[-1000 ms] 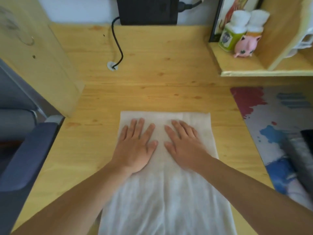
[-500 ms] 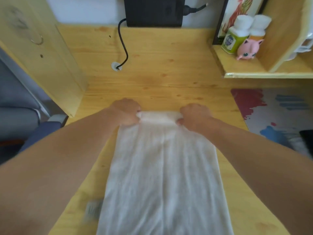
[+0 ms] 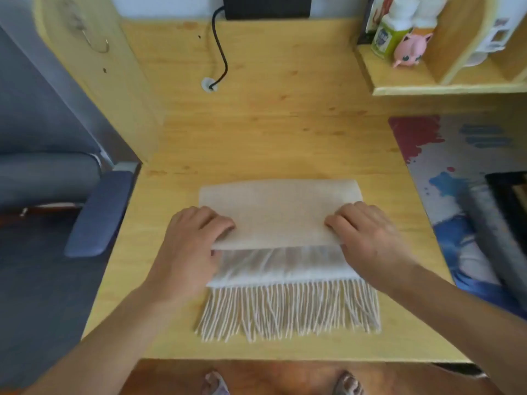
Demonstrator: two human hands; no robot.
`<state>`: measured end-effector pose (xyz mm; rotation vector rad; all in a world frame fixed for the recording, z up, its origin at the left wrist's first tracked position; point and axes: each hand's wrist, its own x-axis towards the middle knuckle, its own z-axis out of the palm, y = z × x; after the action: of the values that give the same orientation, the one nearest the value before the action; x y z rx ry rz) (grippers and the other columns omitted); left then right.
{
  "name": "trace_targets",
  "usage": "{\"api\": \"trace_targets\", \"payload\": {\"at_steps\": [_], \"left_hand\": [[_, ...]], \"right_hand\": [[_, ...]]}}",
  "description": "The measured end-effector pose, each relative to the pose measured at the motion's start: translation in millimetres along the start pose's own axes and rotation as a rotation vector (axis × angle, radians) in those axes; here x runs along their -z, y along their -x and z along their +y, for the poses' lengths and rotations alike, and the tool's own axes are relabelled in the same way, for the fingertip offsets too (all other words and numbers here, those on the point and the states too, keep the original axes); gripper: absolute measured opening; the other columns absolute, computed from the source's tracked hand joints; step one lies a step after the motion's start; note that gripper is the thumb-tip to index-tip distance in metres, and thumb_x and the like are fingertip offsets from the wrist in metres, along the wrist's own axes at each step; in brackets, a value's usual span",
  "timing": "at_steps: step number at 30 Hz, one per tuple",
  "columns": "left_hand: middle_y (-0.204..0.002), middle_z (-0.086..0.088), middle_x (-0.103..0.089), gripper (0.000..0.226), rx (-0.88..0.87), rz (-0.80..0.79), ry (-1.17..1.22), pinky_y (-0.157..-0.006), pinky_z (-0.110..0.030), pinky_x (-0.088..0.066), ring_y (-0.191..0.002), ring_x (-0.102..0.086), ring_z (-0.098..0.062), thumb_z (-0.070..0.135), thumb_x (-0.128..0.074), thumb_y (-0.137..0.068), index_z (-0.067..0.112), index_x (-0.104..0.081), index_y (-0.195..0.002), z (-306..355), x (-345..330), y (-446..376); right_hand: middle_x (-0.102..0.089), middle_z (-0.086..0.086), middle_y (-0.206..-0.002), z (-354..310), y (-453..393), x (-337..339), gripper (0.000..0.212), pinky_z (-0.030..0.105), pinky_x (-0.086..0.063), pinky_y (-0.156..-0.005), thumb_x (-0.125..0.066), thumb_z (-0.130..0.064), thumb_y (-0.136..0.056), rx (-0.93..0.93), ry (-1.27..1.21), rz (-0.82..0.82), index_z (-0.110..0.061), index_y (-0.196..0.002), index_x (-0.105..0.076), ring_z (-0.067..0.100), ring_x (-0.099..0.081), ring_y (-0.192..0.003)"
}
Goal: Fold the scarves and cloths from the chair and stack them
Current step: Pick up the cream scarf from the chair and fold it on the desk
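Note:
A cream-white scarf (image 3: 281,215) lies on the wooden desk (image 3: 285,124), folded over on itself, its fringe (image 3: 288,309) spread toward the near edge. My left hand (image 3: 191,246) grips the left corner of the folded-over top layer with curled fingers. My right hand (image 3: 368,238) grips the right corner of the same layer. The layer's free edge sits between my hands, a little above the fringe. The chair (image 3: 94,215) stands to the left; only its blue armrest and grey seat show, with no cloths visible on it.
A wooden side panel (image 3: 99,75) rises at the desk's left. A black cable (image 3: 219,52) runs into a grommet at the back. A shelf (image 3: 413,78) at right holds bottles and a pink toy. A colourful mat (image 3: 445,166) covers the desk's right side.
My hands went from pressing flat on the scarf to gripping its far end, then pulled that end toward me, folding the scarf. The fringe now lies on the desk.

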<state>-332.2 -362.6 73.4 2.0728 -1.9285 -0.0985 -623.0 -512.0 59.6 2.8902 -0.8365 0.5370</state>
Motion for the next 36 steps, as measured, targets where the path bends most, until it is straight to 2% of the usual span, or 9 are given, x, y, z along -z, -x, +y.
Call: {"api": "trace_targets", "payload": {"at_steps": [6,12,18,21,25,27,30,33,36], "left_hand": [[-0.1,-0.001,-0.058,0.048,0.007,-0.103,-0.114,-0.099,-0.047,-0.044,-0.101,-0.056,-0.029,0.005,-0.08,-0.074,0.017,-0.068,-0.118,20.5,-55.0,60.5],[-0.101,-0.008,-0.06,0.028,-0.12,-0.019,-0.181,-0.1,-0.046,-0.046,-0.103,-0.057,-0.034,-0.006,-0.072,-0.075,0.011,-0.07,-0.096,29.4,-58.9,68.4],[-0.118,-0.002,-0.058,0.034,0.128,-0.195,-0.198,-0.113,-0.051,-0.037,-0.121,-0.051,-0.027,0.04,-0.055,-0.084,0.017,-0.063,-0.108,52.4,-44.1,38.3],[-0.131,-0.002,-0.052,0.051,0.108,-0.188,-0.07,-0.115,-0.046,-0.033,-0.13,-0.043,-0.027,0.053,-0.036,-0.091,0.021,-0.056,-0.125,75.8,-45.3,13.4],[-0.161,-0.009,-0.025,0.076,-0.054,-0.331,-0.107,-0.126,-0.051,-0.014,-0.151,-0.02,-0.033,0.068,-0.044,-0.092,0.031,-0.024,-0.156,81.8,-62.5,13.3],[-0.165,-0.01,-0.022,0.079,-0.078,-0.329,-0.137,-0.126,-0.054,-0.014,-0.154,-0.018,-0.035,0.064,-0.051,-0.093,0.031,-0.02,-0.158,76.8,-66.2,26.3],[-0.149,-0.01,-0.047,0.054,-0.132,-0.168,-0.059,-0.12,-0.048,-0.033,-0.142,-0.041,-0.031,0.036,-0.061,-0.096,0.021,-0.047,-0.145,69.5,-60.0,48.9],[-0.113,-0.003,-0.064,0.027,-0.35,-0.012,0.09,-0.095,-0.032,-0.047,-0.106,-0.057,-0.019,0.013,-0.066,-0.089,0.014,-0.068,-0.116,70.1,-56.4,77.0],[-0.104,0.003,-0.063,0.024,-0.353,-0.003,0.146,-0.085,-0.026,-0.047,-0.095,-0.057,-0.012,0.009,-0.065,-0.086,0.015,-0.071,-0.109,67.6,-54.0,84.7]], "right_hand": [[-0.052,0.007,-0.102,-18.5,53.6,-34.4,0.044,0.04,-0.042,-0.086,-0.072,0.005,-0.065,-0.058,0.04,-0.292,-0.013,-0.103,-0.058,0.029,-0.047,-0.094],[-0.052,0.015,-0.113,-22.4,54.0,-29.5,0.051,0.054,-0.048,-0.094,-0.089,-0.018,-0.06,-0.231,0.05,-0.354,-0.007,-0.097,-0.056,0.04,-0.05,-0.108],[-0.05,0.022,-0.125,-19.2,50.8,-19.6,0.041,0.058,-0.034,-0.111,-0.074,-0.008,-0.063,-0.104,0.111,-0.31,-0.002,-0.1,-0.058,0.044,-0.048,-0.113],[-0.051,0.018,-0.125,-21.7,54.1,-20.0,0.042,0.052,-0.04,-0.108,-0.075,-0.011,-0.067,-0.047,0.123,-0.391,-0.006,-0.105,-0.058,0.039,-0.05,-0.113],[-0.058,0.007,-0.117,-23.7,47.9,-19.1,0.066,0.04,-0.052,-0.094,-0.084,-0.024,-0.066,-0.1,0.042,-0.445,-0.014,-0.123,-0.051,0.029,-0.06,-0.1],[-0.055,0.011,-0.125,-27.2,39.8,-18.1,0.085,0.045,-0.049,-0.099,-0.084,-0.034,-0.069,-0.127,0.107,-0.503,-0.014,-0.14,-0.043,0.034,-0.06,-0.104],[-0.041,0.015,-0.147,-47.9,18.1,-16.0,0.09,0.054,-0.039,-0.11,-0.082,-0.028,-0.071,-0.025,0.162,-0.537,-0.016,-0.149,-0.037,0.041,-0.046,-0.128],[-0.059,0.004,-0.129,-66.7,-10.7,-15.3,0.067,0.042,-0.05,-0.093,-0.072,-0.012,-0.077,0.183,0.022,-0.549,-0.02,-0.139,-0.046,0.03,-0.059,-0.113],[-0.07,0.001,-0.106,-53.4,-68.6,8.1,0.033,0.038,-0.051,-0.074,-0.052,-0.012,-0.093,-0.061,-0.218,-0.511,-0.028,-0.12,-0.059,0.029,-0.065,-0.095]]}}
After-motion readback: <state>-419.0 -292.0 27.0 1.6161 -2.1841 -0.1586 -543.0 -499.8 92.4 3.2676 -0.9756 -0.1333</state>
